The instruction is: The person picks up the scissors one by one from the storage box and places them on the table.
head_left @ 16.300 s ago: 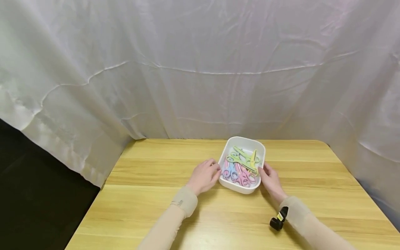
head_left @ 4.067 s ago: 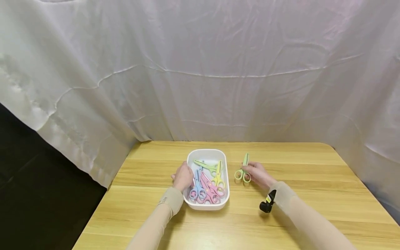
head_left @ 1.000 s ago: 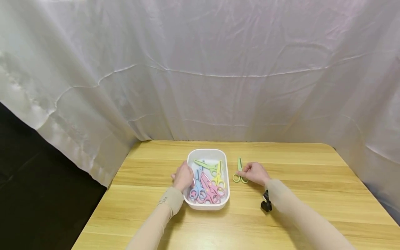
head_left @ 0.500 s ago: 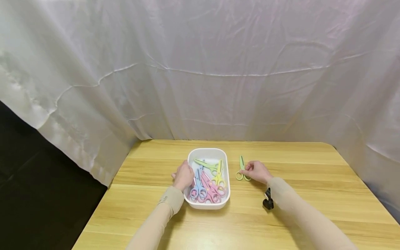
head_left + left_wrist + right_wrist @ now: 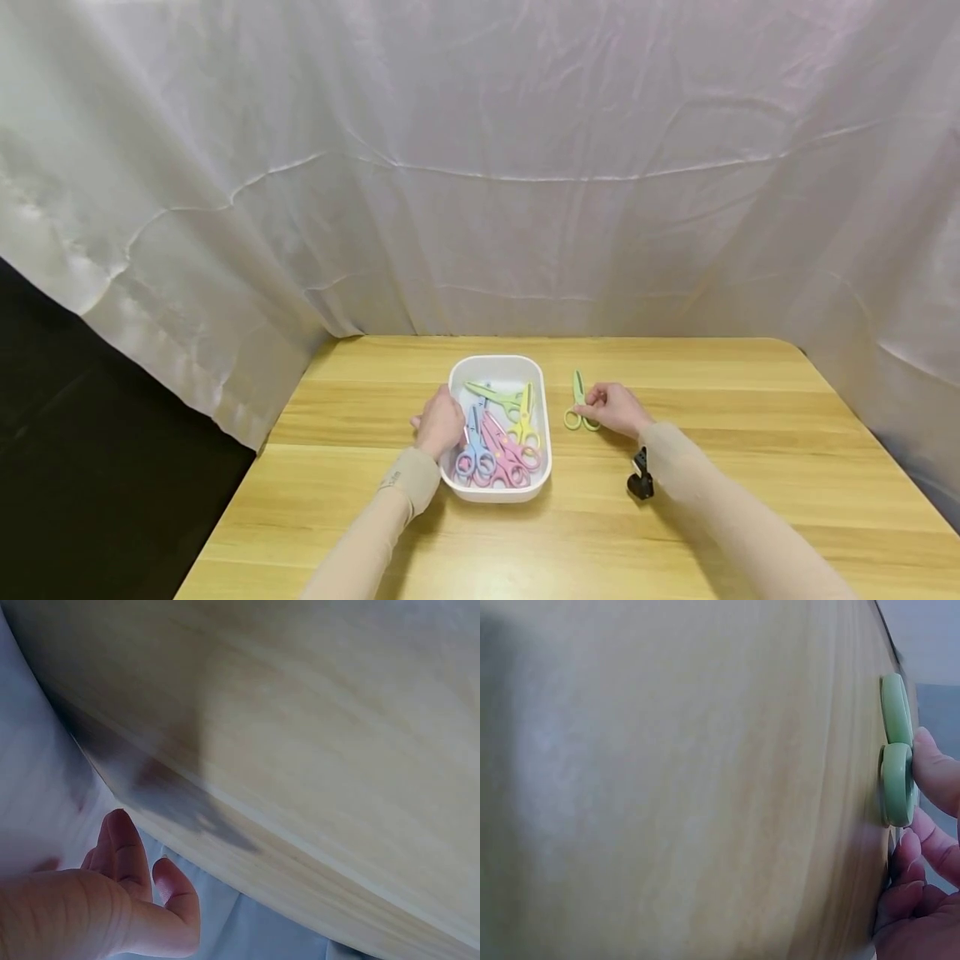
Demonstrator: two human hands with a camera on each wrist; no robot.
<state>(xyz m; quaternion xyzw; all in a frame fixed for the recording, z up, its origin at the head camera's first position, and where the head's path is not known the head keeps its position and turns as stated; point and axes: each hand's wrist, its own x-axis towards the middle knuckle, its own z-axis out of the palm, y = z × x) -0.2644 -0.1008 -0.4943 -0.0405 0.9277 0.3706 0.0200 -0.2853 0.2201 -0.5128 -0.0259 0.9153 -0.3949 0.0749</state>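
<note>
At the left wall of a white plastic tray [image 5: 498, 495], my left hand [image 5: 438, 425] grips the rim. Its little finger sticks out to the left, and the left wrist view catches a few of its fingers [image 5: 124, 851] but not the tray. To the tray's right, green scissors [image 5: 578, 388] lie on the table with blades pointing away from me. My right hand [image 5: 618, 411] pinches them near the handles, thumb at one of the green finger loops [image 5: 896, 784]. Inside the tray are blue scissors [image 5: 476, 450], pink scissors [image 5: 504, 450], yellow scissors [image 5: 527, 417] and another green pair [image 5: 491, 394].
The wooden table [image 5: 720, 467] runs back to a pale hanging curtain [image 5: 555, 167]. Dark cloth [image 5: 97, 467] shows beyond the table's left edge. A small black camera [image 5: 641, 479] sits on my right wrist.
Since the earliest frame, the tray has moved left and one green pair has come out. Those scissors were raised about four seconds ago and now lie flat. Lately, only slight shifts show.
</note>
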